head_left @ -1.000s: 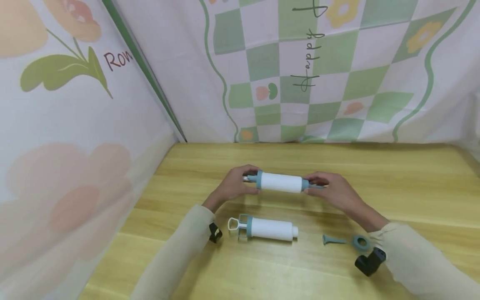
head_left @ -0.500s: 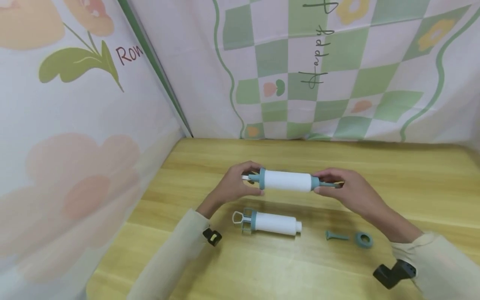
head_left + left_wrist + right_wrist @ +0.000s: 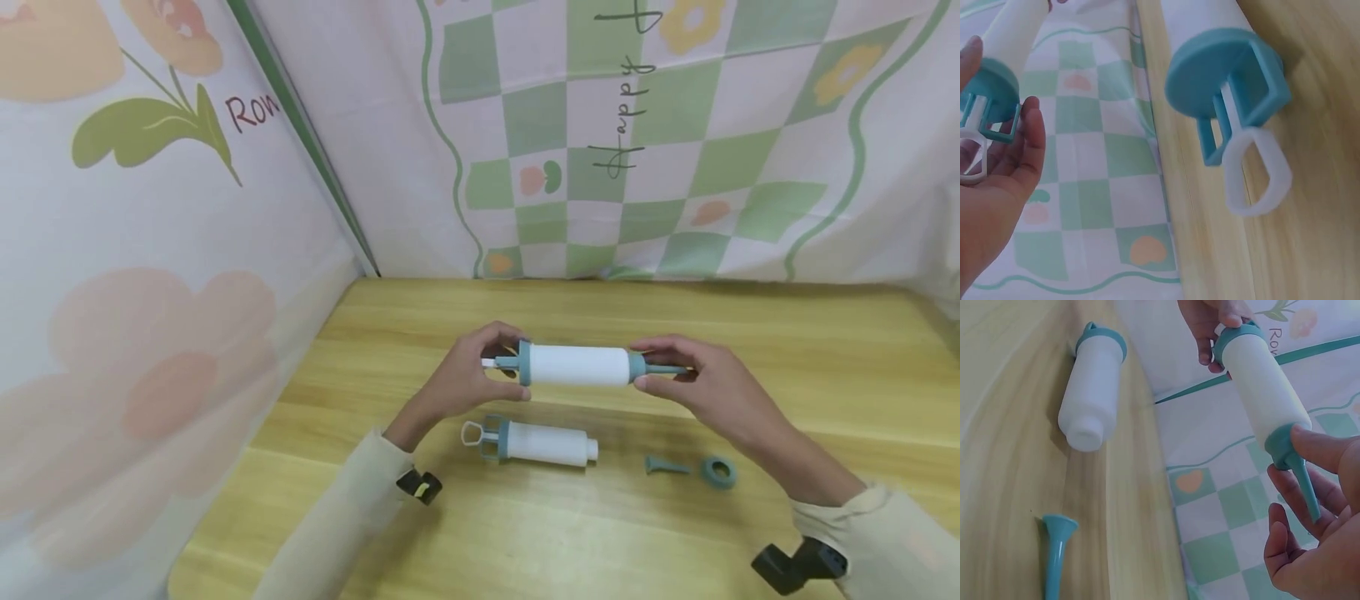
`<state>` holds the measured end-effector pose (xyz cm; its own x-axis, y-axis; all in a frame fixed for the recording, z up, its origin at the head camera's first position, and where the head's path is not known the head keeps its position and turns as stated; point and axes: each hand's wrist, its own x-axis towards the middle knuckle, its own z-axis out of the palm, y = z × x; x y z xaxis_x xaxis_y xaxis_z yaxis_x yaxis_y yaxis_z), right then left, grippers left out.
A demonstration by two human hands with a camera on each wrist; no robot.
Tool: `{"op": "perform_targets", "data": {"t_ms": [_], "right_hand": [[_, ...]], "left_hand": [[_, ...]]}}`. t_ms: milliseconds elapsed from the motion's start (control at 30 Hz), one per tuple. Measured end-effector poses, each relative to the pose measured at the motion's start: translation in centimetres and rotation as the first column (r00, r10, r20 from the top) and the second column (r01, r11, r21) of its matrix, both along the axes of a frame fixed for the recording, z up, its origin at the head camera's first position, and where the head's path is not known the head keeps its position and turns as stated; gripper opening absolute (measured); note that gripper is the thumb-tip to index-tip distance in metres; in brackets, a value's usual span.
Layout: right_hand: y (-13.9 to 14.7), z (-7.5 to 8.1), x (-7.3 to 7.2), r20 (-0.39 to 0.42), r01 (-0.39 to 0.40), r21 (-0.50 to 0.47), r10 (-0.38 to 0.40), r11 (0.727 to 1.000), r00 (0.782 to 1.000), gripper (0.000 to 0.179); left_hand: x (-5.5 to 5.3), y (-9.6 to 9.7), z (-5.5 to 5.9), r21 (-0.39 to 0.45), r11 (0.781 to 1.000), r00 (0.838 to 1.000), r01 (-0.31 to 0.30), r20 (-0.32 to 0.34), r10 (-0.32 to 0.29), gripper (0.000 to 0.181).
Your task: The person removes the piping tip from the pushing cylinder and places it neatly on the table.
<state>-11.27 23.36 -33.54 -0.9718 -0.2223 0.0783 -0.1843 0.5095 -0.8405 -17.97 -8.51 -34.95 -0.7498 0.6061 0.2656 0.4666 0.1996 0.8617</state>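
Note:
Both hands hold a large white plastic syringe (image 3: 579,365) level above the table. My left hand (image 3: 474,372) grips its teal handle end, where a white pull ring (image 3: 974,156) sticks out. At the other end, my right hand (image 3: 701,379) pinches the teal collar (image 3: 1280,442) between thumb and fingers. From that collar a thin teal nozzle (image 3: 1305,487) points out past the right fingers. A second syringe (image 3: 547,443), without nozzle or collar, lies on the table nearer the body. To its right lie a loose teal nozzle (image 3: 666,465) and a teal ring (image 3: 718,472).
The wooden table (image 3: 570,542) carries the loose parts. A printed cloth (image 3: 660,167) hangs along its back edge, and another patterned cloth (image 3: 150,333) covers the left side. Black wrist cameras (image 3: 801,567) sit on the sleeves.
The held syringe and the right hand have shifted a little to the right, and more of the nozzle shows. The loose parts stay on the table.

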Motion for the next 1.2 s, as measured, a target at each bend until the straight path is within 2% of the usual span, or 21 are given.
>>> {"op": "perform_targets", "data": {"t_ms": [233,367,567,733,933,1200], "right_hand": [[0.0,-0.6,1.2,-0.036,0.014,-0.082,-0.017,0.997,0.999,0.04],[0.2,-1.2,2.0,-0.057,-0.007,-0.13,0.0,0.991,0.998,0.037],[0.5,-1.8,2.9,-0.045,-0.053,-0.181,0.046,0.982,0.998,0.037],[0.5,-2.3,3.5,-0.023,-0.01,-0.212,0.005,0.977,1.0,0.033],[0.1,-3.0,3.9,0.024,0.064,-0.252,-0.06,0.966,0.998,0.031],[0.3,-3.9,4.3,-0.018,0.092,-0.207,-0.098,0.974,0.995,0.026]], "left_hand": [[1.0,0.6,-0.5,0.11,0.994,0.998,0.02,0.058,-0.027,0.056],[1.6,0.9,-0.9,0.133,0.991,0.999,0.015,0.026,-0.019,0.052],[2.3,1.4,-1.7,0.124,0.992,0.999,-0.003,-0.037,0.007,0.052],[2.7,1.7,-2.3,0.088,0.996,0.998,-0.018,-0.053,0.023,0.053],[3.1,1.9,-2.9,0.101,0.995,0.999,-0.004,-0.035,0.007,0.051],[3.5,2.5,-3.4,0.089,0.996,1.0,-0.016,-0.003,0.016,0.05]]}}
